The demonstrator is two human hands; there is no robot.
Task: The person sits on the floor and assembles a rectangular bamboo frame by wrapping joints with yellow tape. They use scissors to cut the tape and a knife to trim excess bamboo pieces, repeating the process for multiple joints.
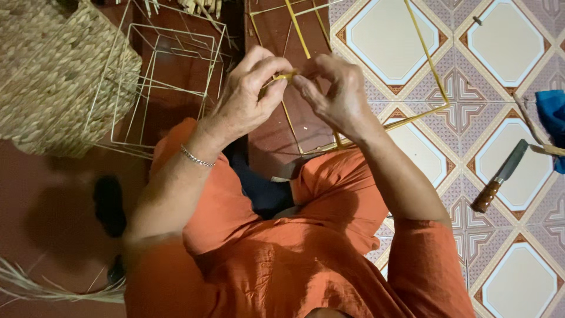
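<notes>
My left hand (250, 97) and my right hand (334, 91) meet in front of me, fingertips pinched together on a thin yellow strip (283, 76) at the bar of a yellow wire frame (425, 65). The frame stands on the floor and reaches up and to the right over the tiles. A silver bracelet (197, 158) circles my left wrist. My orange sleeves and lap fill the lower part of the view.
A woven straw basket (53, 76) sits at upper left beside a pale wire cube frame (170, 76). A knife with a wooden handle (499, 176) lies on the patterned tiles at right, near blue cloth (553, 126). Loose straw fibres (35, 288) lie at lower left.
</notes>
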